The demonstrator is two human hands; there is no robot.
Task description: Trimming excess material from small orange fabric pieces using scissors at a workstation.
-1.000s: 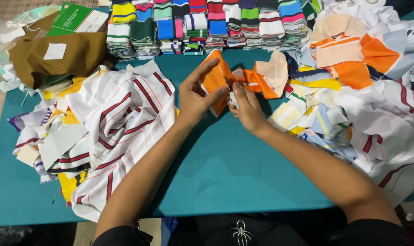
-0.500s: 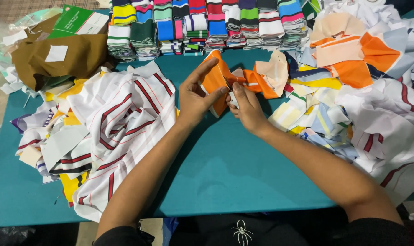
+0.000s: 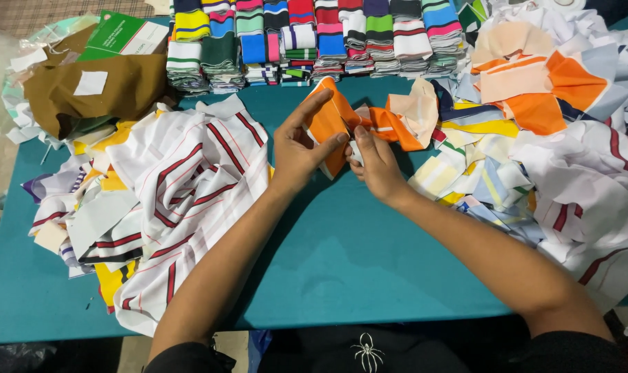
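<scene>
Barely anything's moving since a second ago: left hand [image 3: 297, 148] and right hand [image 3: 375, 162] are still pinching the orange fabric piece [image 3: 331, 121] over the teal table [image 3: 341, 255], near the far folded striped stacks [image 3: 314, 38], so the fiddling's ongoing.

Head camera looks steeply down, close over the teal table [image 3: 341, 269].

A garment workshop: a teal cutting table [image 3: 341, 269] carries loose fabric offcuts [image 3: 183, 186] at left and right, with folded striped knit stacks [image 3: 314, 38] lined along the far edge.
</scene>
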